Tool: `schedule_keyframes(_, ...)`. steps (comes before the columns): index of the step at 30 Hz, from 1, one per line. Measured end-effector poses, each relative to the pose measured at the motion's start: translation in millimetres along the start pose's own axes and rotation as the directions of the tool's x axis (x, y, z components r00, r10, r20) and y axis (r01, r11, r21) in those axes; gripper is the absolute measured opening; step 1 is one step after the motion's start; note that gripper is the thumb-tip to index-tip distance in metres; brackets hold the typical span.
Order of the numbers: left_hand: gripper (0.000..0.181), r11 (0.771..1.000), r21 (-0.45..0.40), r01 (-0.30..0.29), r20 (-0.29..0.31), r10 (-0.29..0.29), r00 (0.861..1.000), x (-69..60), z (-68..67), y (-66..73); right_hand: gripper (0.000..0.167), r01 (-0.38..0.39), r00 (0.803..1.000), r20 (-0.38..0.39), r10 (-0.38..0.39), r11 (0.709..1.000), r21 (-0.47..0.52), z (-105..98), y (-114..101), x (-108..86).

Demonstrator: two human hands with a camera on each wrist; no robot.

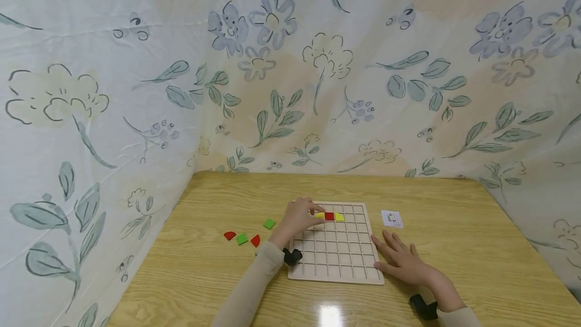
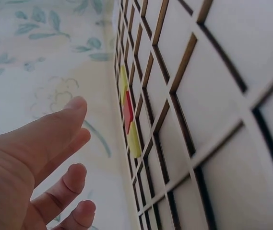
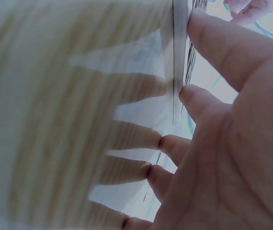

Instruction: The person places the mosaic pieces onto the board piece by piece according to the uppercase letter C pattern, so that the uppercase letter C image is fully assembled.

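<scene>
A pale wooden grid board (image 1: 333, 259) lies on the table. Near its far edge, a red square tile (image 1: 329, 216) sits in a row between a left yellow tile (image 1: 320, 215) and a right yellow tile (image 1: 339, 217), which has one rounded corner. My left hand (image 1: 299, 216) hovers over the board's far left part, beside the left yellow tile. In the left wrist view its thumb and fingers are apart from the tiles and hold nothing. My right hand (image 1: 404, 262) rests with spread fingers at the board's right edge, its thumb and a finger touching the rim.
Left of the board lie two red quarter-round tiles (image 1: 230, 235) and two green square tiles (image 1: 242, 238). A small printed card (image 1: 392, 219) with a coloured grid pattern lies right of the board. Floral cloth (image 1: 290, 115) hangs behind and beside the wooden table (image 1: 218, 286).
</scene>
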State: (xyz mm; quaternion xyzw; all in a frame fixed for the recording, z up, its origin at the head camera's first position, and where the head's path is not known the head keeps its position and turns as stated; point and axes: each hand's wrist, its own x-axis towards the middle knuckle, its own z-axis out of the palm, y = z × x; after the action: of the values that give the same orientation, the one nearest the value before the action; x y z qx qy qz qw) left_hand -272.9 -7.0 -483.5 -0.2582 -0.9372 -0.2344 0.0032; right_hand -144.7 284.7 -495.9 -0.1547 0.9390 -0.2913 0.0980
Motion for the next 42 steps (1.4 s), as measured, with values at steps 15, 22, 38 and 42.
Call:
schedule_keyframes(15,0.027,0.998,-0.034,-0.053,-0.085,0.049,0.995,-37.1,-22.0,-19.0,0.066,0.024,1.0,-0.006,-0.024,1.0,0.015,1.0,2.3,-0.2)
schedule_keyframes(22,0.027,0.999,-0.03,-0.026,-0.089,0.024,0.996,-54.2,-31.2,-38.7,0.068,0.002,1.0,0.004,-0.002,1.0,0.003,0.0,1.4,-0.1)
schedule_keyframes(38,0.028,0.999,0.011,-0.036,-0.1,0.037,0.994,-76.2,-50.5,-87.7,0.068,0.006,1.0,-0.002,-0.006,1.0,0.0,0.6,2.1,0.0)
schedule_keyframes(42,0.028,1.0,0.022,-0.005,-0.074,0.007,0.997,-79.0,-53.1,-97.5,0.068,0.005,1.0,-0.003,-0.005,1.0,-0.001,0.6,2.0,0.3)
